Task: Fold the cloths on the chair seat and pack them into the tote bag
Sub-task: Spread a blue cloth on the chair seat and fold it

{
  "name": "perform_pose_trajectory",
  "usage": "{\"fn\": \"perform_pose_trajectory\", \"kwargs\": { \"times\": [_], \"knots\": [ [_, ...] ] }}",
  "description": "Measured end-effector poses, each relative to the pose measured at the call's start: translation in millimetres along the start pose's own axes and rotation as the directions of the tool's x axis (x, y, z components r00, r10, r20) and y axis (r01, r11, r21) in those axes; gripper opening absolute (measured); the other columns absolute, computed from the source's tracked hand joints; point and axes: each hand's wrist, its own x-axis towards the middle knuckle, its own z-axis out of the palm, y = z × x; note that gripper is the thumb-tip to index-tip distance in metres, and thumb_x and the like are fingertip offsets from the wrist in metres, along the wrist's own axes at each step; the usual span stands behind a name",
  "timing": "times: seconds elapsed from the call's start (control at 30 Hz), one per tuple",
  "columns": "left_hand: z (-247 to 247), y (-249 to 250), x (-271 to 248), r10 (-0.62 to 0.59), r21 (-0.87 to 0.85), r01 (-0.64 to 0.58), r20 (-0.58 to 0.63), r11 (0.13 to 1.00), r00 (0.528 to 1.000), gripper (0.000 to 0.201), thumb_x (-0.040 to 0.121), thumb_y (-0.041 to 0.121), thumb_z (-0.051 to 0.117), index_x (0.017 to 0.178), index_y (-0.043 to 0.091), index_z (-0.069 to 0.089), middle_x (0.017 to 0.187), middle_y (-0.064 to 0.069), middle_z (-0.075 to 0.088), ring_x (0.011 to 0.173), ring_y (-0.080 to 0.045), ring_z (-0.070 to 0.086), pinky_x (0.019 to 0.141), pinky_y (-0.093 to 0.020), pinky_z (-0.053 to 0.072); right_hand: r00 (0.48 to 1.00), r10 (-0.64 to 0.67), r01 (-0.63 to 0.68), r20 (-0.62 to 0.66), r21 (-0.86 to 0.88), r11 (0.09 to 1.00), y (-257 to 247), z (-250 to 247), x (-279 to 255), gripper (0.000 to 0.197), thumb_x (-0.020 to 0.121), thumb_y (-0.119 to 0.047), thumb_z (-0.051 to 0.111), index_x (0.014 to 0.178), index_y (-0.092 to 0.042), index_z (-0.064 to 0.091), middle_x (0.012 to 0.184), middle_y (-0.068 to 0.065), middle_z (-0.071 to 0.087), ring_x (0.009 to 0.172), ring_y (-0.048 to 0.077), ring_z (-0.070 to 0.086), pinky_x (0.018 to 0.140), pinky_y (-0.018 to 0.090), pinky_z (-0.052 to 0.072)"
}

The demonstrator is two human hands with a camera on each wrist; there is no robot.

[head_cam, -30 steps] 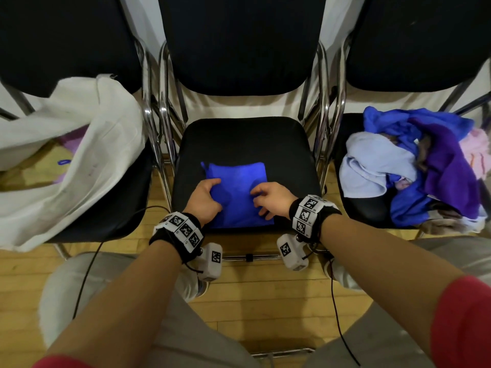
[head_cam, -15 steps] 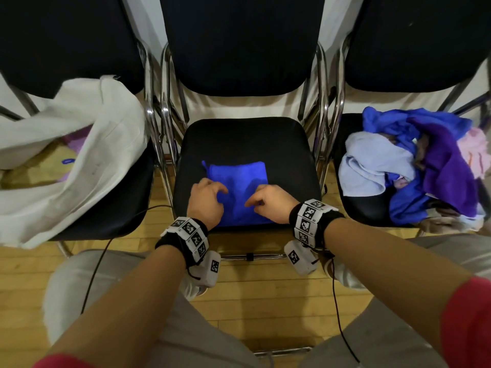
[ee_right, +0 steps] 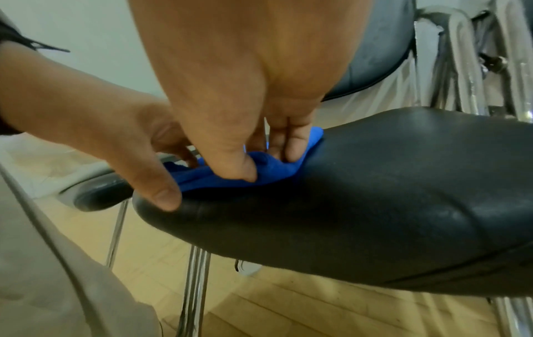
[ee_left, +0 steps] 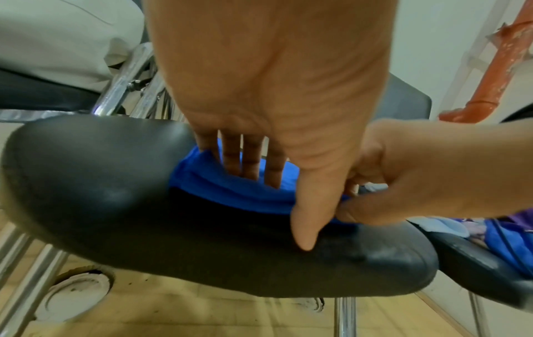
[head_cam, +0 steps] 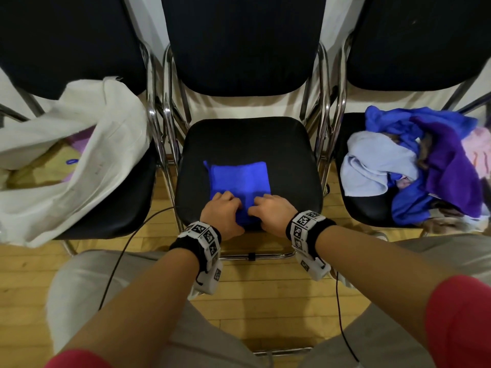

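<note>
A blue cloth [head_cam: 240, 180], folded into a small square, lies flat on the black seat [head_cam: 247, 139] of the middle chair. Both hands are at its near edge. My left hand [head_cam: 224, 209] rests on the cloth [ee_left: 230, 191] with fairly straight fingers [ee_left: 249, 166], its thumb down on the seat in front of the cloth. My right hand [head_cam: 269, 209] pinches the near edge of the cloth [ee_right: 219, 182] between thumb and fingers [ee_right: 290, 148]. The cream tote bag [head_cam: 87, 160] slumps open on the left chair, with a folded cloth showing inside.
A heap of unfolded cloths [head_cam: 414, 166], blue, purple, pale blue and pink, fills the right chair's seat. Chrome chair frames [head_cam: 166, 144] stand between the seats. My knees sit close under the front of the middle chair, above a wooden floor [head_cam: 255, 293].
Both hands have slid back over the blue cloth to its near edge and closer together. The right hand's fingers and thumb now pinch that edge.
</note>
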Motion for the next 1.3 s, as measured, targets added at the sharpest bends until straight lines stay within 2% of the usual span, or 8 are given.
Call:
{"fn": "perform_pose_trajectory", "kwargs": {
  "times": [0.13,0.27,0.43,0.57,0.67,0.8,1.07,1.3],
  "knots": [
    [-1.8,11.5,3.7,-0.037,0.086,0.036,0.002,0.996,0.999,0.055,0.075,0.049,0.075,0.118,0.021,0.056,0.12,0.001,0.049,0.113,-0.023,0.046,0.093,-0.036,0.046,0.988,0.142,-0.124,-0.056,0.245,0.962,5.1,-5.4,-0.7,0.027,0.093,-0.017,0.056,0.117,-0.021,0.067,0.113,0.003,0.062,0.108,0.023,0.055,0.089,0.037,0.048],
    [-6.1,19.8,8.8,-0.095,0.118,0.1,-0.043,0.988,0.995,0.029,0.093,0.033,0.057,0.117,0.018,0.058,0.123,-0.003,0.054,0.116,-0.027,0.048,0.096,-0.04,0.044,0.969,0.243,-0.189,-0.052,0.481,0.856,13.9,-13.7,-4.1,0.025,0.089,-0.014,0.063,0.113,-0.019,0.069,0.109,0.0,0.063,0.103,0.021,0.059,0.09,0.036,0.05],
    [-12.4,23.5,13.0,-0.062,0.03,0.06,0.056,0.998,0.997,0.023,0.096,0.034,0.053,0.107,0.019,0.066,0.116,-0.003,0.056,0.11,-0.027,0.05,0.095,-0.045,0.045,0.971,0.24,-0.23,0.012,0.339,0.912,16.6,-12.0,-13.9,0.049,0.081,-0.028,0.074,0.126,-0.024,0.053,0.12,-0.002,0.044,0.108,0.017,0.043,0.091,0.034,0.044],
    [-21.4,25.8,11.1,-0.019,-0.102,0.034,0.146,0.994,0.989,0.02,0.097,0.037,0.054,0.1,0.02,0.065,0.105,-0.004,0.064,0.101,-0.026,0.059,0.091,-0.044,0.049,0.984,0.173,-0.161,-0.03,0.238,0.958,25.6,-12.6,-18.9,0.012,0.09,-0.024,0.062,0.102,-0.023,0.063,0.112,-0.002,0.055,0.102,0.02,0.047,0.088,0.034,0.042],
    [-26.3,18.9,4.1,-0.06,-0.209,0.096,0.172,0.973,0.983,0.01,0.093,0.031,0.061,0.098,0.023,0.059,0.099,0.0,0.064,0.092,-0.021,0.062,0.087,-0.041,0.051,0.972,0.233,-0.223,0.03,0.434,0.873,33.8,-13.3,-20.7,0.007,0.093,-0.028,0.058,0.089,-0.032,0.055,0.097,0.0,0.058,0.095,0.017,0.049,0.084,0.035,0.044],
    [-26.5,2.4,-6.1,-0.142,-0.253,0.179,0.159,0.951,0.977,0.015,0.085,0.021,0.07,0.095,0.023,0.059,0.099,0.0,0.065,0.095,-0.022,0.064,0.089,-0.041,0.053,0.959,0.281,-0.237,0.029,0.625,0.744,42.2,-12.7,-19.3,0.007,0.094,-0.025,0.063,0.098,-0.019,0.062,0.099,0.004,0.064,0.092,0.018,0.059,0.084,0.034,0.049],
    [-24.2,-23.7,-5.6,-0.242,-0.6,0.254,0.101,0.759,0.965,0.014,0.093,0.03,0.065,0.1,0.018,0.063,0.101,-0.003,0.065,0.094,-0.02,0.064,0.088,-0.041,0.054,0.928,0.362,-0.276,0.087,0.814,0.51,53.3,-11.1,-9.9,0.011,0.094,-0.02,0.067,0.091,-0.03,0.064,0.095,-0.008,0.067,0.092,0.011,0.064,0.084,0.029,0.048],
    [-28.9,-26.5,11.3,-0.263,-0.536,0.229,0.012,0.813,0.965,0.017,0.1,0.034,0.053,0.103,0.017,0.056,0.092,0.003,0.058,0.084,-0.012,0.057,0.079,-0.03,0.044,0.86,0.508,-0.361,0.059,0.774,0.52,57.3,-13.5,18.7,0.012,0.096,-0.031,0.062,0.086,-0.026,0.057,0.088,-0.003,0.063,0.082,0.015,0.06,0.072,0.029,0.044]
  ]
}}
